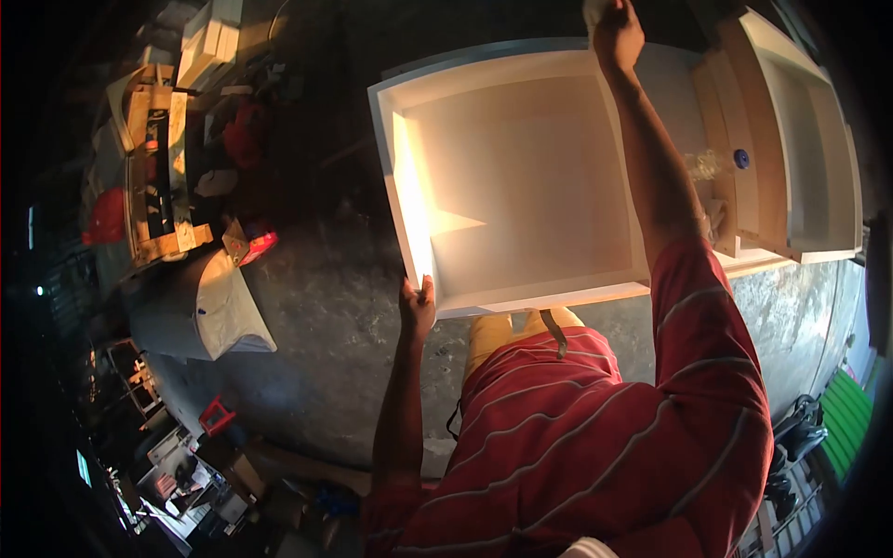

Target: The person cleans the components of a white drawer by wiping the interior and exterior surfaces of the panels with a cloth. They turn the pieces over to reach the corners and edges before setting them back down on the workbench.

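Box [521, 167], pale and open-topped, lies directly in front of the person, its near wall close to the waist of the red striped shirt [558, 409]. The left hand [419, 305] is at the near-left corner, fingers closed over the rim of the left wall, so this hand has hold of the box. The right hand [619, 42] reaches to the opposite end, around the far-right corner, closed on a pale object [596, 11] that the top edge of the view cuts off; I cannot tell what it is, nor whether it touches the box. The 2 hands stand nearly on a diagonal, the interior between them: from the left hand it spreads away and to the right, from the right hand back toward the body and leftward. The box looks close to square, so no long axis stands out, and the lens bends its edges. The left hand is nearer the body; the right forearm [653, 158] crosses above the right wall. Beyond that arm, on the right, sits another pale box [819, 158].
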{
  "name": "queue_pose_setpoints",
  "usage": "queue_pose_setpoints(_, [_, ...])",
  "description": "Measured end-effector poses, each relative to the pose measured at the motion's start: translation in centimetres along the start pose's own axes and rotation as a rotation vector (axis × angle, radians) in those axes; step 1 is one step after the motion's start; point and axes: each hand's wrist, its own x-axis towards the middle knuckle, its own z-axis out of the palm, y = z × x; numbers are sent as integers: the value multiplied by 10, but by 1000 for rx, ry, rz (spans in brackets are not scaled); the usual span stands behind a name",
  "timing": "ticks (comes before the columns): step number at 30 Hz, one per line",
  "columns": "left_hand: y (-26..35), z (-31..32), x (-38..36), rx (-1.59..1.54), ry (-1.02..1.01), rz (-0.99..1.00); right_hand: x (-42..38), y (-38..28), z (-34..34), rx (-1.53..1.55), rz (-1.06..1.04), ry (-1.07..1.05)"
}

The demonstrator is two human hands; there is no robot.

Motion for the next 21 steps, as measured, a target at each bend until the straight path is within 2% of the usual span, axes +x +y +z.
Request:
queue_pose_setpoints(2, [-9,0,-1,50,-16,-2,9,21,63,-588,-13,24])
queue_pose_setpoints(3, [-7,1,-2,-18,-3,71,16,31,98,-884,-24,41])
queue_pose_setpoints(4, [-4,-1,-3,44,-17,88,22,36,130,-1182,-39,58])
queue_pose_setpoints(6, [-11,1,-4,122,-5,55,17,31,191,-1075,-52,-21])
queue_pose_setpoints(8, [-6,1,-4,67,-9,63,13,48,252,-959,-455,131])
queue_pose_setpoints(11, [2,2,-4,-14,-15,80,5,27,331,-1000,-312,-52])
queue_pose_setpoints(13, [0,2,-4,-49,-9,76,5,20,362,-949,-295,-154])
queue_pose_setpoints(16, [-5,0,-5,-41,-69,35,1,13,355,-939,-273,-266])
queue_pose_setpoints(18, [-3,4,-6,27,16,110,-5,29,322,-1026,-554,-200])
queue_pose_setpoints(21, [8,2,-7,-76,-19,83,-6,46,240,-1202,-620,-71])
